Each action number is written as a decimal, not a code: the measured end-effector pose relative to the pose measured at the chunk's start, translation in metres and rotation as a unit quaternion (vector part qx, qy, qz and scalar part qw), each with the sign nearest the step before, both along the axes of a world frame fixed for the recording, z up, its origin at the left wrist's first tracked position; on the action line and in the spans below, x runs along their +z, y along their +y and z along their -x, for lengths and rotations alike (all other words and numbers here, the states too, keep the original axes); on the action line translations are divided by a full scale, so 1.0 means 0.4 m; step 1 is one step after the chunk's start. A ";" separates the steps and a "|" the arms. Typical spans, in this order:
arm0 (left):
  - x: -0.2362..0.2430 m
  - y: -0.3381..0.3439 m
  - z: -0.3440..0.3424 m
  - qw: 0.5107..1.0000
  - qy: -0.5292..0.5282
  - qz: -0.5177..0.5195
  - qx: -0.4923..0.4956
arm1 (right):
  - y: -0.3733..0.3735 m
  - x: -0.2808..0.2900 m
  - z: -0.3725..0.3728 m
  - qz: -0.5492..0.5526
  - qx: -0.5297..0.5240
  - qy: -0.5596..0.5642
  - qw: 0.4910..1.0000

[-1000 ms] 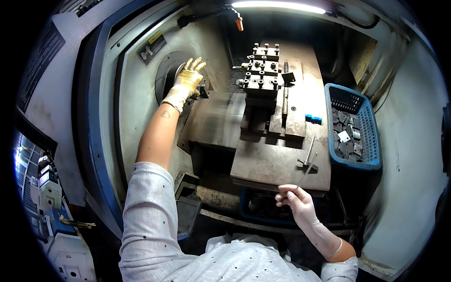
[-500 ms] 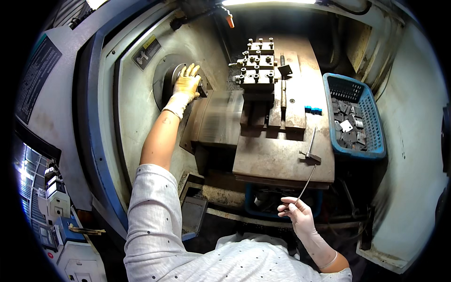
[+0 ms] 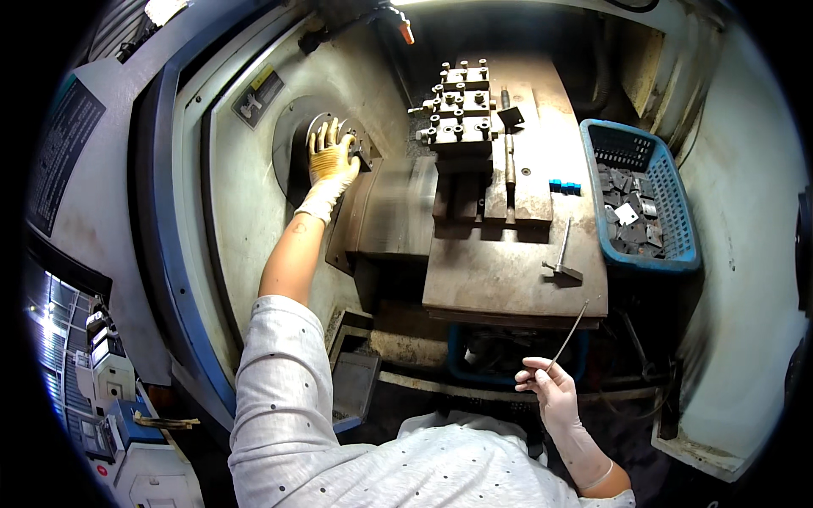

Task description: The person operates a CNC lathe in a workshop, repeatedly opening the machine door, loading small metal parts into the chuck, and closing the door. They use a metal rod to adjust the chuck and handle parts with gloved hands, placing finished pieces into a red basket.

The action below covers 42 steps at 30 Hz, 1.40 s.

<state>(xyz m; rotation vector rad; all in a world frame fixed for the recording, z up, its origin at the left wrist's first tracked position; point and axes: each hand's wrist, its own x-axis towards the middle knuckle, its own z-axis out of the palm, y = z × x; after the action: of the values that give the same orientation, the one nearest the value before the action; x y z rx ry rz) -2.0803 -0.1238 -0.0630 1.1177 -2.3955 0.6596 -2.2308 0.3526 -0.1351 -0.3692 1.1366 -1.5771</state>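
Facing the open bay of a machine (image 3: 735,279), you have nearest to you a lower blue crate (image 3: 452,351), which sits in shadow under a worn metal table (image 3: 500,279). On the front part of this table lies a T-shaped tool (image 3: 562,256). To the right stands a blue basket (image 3: 692,245), and dark flat metal pieces (image 3: 631,235) are heaped in it. Farther away come some small blue parts (image 3: 565,187), then a row of bolted tool blocks (image 3: 457,129) with a dark square plate (image 3: 511,117) just beside it. An orange nozzle (image 3: 406,32) hangs at the back.

Your right hand (image 3: 550,394) closes on a thin metal rod (image 3: 571,334), pinching its lower end between thumb and fingers; the rod slants up and to the right, out of the grip. Your gloved left hand (image 3: 332,165) lies on the round chuck (image 3: 366,140), with fingers stretched upward; whether it grips something there, I cannot tell.

Compared with one second ago, the fingers of the left hand point more straight up, and more of the chuck shows behind them. The tip of the rod, which then overlapped the T-shaped tool in the view, now appears apart from it.
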 end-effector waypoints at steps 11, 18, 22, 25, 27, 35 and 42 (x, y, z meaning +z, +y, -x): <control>0.021 0.024 -0.009 0.999 -0.023 0.038 -0.025 | 0.008 0.000 0.007 0.004 0.000 0.005 1.000; 0.067 0.026 0.015 0.990 -0.118 -0.037 0.062 | 0.014 -0.001 -0.006 -0.008 0.036 -0.011 0.999; 0.099 0.021 0.049 0.975 -0.194 -0.077 0.076 | -0.076 0.062 -0.024 0.015 0.147 -0.075 0.986; 0.118 0.015 0.057 0.959 -0.265 -0.070 0.074 | -0.218 0.128 -0.063 0.123 0.222 -0.112 0.961; 0.132 0.011 0.054 0.951 -0.294 -0.070 0.067 | -0.325 0.187 -0.109 0.126 0.250 -0.096 0.955; 0.095 0.004 0.049 0.980 -0.193 -0.047 -0.003 | -0.949 0.030 -0.164 0.153 -0.119 0.197 0.961; 0.153 -0.006 0.063 0.943 -0.327 -0.045 -0.039 | -1.217 -0.020 -0.168 0.228 -0.163 0.212 0.936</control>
<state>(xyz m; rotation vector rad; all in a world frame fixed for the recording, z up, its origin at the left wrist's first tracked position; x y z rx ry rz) -2.1055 -0.1262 -0.0020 0.9270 -3.0287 1.0303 -2.1635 -0.1342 -0.1429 -0.9027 1.1850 -2.1297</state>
